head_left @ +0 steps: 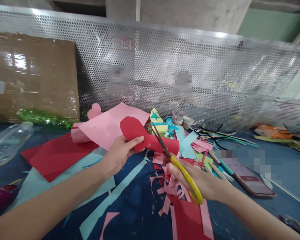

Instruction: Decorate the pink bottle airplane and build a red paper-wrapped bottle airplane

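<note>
My left hand [121, 153] pinches a rounded piece of red paper [132, 128] between thumb and fingers, in the middle of the view. My right hand [190, 171] grips scissors [186, 176] with yellow handles. Their blades point up and left, slightly apart, across a red strip [171, 145] at the right of the rounded piece; whether the two are one sheet I cannot tell. Under my right hand lie pink paper scraps [173, 186] and a red sheet with pink edges [190, 220]. Behind my left hand is a large pink sheet [102, 128].
A red sheet [57, 155] and light blue paper [35, 190] lie at left, near a clear bottle [8, 143] and a green bottle [43, 118]. Cardboard [35, 76] leans against a perforated metal screen [150, 63]. A phone [248, 176] lies at right.
</note>
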A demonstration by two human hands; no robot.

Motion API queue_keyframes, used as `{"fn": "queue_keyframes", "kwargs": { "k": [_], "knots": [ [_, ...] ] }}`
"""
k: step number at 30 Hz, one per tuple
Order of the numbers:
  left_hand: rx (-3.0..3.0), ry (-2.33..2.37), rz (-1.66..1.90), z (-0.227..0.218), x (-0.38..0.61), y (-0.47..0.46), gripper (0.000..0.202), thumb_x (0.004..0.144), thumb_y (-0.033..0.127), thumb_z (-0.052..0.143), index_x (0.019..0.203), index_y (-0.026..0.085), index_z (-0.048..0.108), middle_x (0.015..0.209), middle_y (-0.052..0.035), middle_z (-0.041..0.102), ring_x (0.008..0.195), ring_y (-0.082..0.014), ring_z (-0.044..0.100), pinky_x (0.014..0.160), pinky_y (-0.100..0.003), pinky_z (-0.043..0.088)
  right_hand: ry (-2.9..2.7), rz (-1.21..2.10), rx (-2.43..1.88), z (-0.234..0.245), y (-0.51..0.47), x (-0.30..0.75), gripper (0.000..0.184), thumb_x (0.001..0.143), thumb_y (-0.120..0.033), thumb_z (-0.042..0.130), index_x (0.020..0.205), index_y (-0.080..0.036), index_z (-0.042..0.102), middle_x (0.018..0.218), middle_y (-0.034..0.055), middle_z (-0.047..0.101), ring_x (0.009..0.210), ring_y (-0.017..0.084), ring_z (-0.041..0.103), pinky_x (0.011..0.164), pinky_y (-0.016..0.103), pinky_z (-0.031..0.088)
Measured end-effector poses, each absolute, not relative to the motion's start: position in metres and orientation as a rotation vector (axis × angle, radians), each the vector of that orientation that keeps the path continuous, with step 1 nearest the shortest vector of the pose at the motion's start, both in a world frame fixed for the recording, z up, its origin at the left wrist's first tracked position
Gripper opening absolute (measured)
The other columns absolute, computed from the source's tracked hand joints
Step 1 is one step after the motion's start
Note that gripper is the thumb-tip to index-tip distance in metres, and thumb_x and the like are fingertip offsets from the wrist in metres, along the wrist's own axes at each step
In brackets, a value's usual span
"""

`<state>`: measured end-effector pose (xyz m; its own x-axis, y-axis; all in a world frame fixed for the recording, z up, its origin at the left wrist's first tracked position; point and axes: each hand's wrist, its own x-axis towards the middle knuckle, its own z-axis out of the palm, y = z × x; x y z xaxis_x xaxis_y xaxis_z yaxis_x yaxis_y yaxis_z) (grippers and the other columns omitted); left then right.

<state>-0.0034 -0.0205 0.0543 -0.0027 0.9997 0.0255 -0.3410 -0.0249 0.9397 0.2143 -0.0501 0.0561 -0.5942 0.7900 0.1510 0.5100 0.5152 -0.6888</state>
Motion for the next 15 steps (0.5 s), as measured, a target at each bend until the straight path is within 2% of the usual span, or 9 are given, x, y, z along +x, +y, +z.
{"fn": "queue_keyframes", "kwargs": {
  "k": [2, 5, 8, 15],
  "knots": [
    [0.975, 0.929, 1.399, 0.0572, -0.0045, -0.0208, 0.021, 0.062, 0.027, 0.084, 0.077, 0.016, 0.075, 0.075, -0.0013, 0.076, 0.068, -0.0135, 0.067, 0.069, -0.024, 0.054, -2.362, 0.730, -1.023, 0.0557, -0.0517, 0.2152, 0.041, 0.091, -0.055, 0.035, 0.100, -0.022, 0.056, 0.089, 0.0112, 0.065, 0.083, 0.029, 0.068, 0.071, 0.041, 0.056],
    [0.989, 0.919, 1.414, 0.0582, -0.0056, -0.0216, 0.020, 0.063, 0.026, 0.084, 0.078, 0.016, 0.076, 0.076, -0.0006, 0.076, 0.068, -0.0120, 0.066, 0.066, -0.021, 0.054, -2.430, 0.670, -0.950, 0.0543, -0.0532, 0.2158, 0.037, 0.095, -0.046, 0.036, 0.115, -0.020, 0.054, 0.098, 0.0126, 0.067, 0.086, 0.028, 0.069, 0.074, 0.040, 0.057],
    [1.001, 0.925, 1.419, 0.0575, -0.0055, -0.0219, 0.021, 0.064, 0.026, 0.084, 0.080, 0.016, 0.077, 0.078, -0.0006, 0.076, 0.068, -0.0111, 0.066, 0.064, -0.019, 0.053, -2.462, 0.613, -0.899, 0.0537, -0.0542, 0.2156, 0.031, 0.096, -0.041, 0.036, 0.112, -0.020, 0.053, 0.095, 0.0118, 0.067, 0.083, 0.027, 0.069, 0.072, 0.038, 0.057],
    [1.027, 0.909, 1.391, 0.0558, -0.0023, -0.0251, 0.019, 0.065, 0.026, 0.083, 0.081, 0.018, 0.077, 0.081, -0.0012, 0.078, 0.073, -0.0131, 0.069, 0.070, -0.022, 0.054, -2.409, 0.606, -0.967, 0.0536, -0.0561, 0.2123, 0.034, 0.097, -0.048, 0.031, 0.101, -0.022, 0.051, 0.084, 0.0083, 0.066, 0.076, 0.025, 0.067, 0.069, 0.037, 0.056]
  ]
}}
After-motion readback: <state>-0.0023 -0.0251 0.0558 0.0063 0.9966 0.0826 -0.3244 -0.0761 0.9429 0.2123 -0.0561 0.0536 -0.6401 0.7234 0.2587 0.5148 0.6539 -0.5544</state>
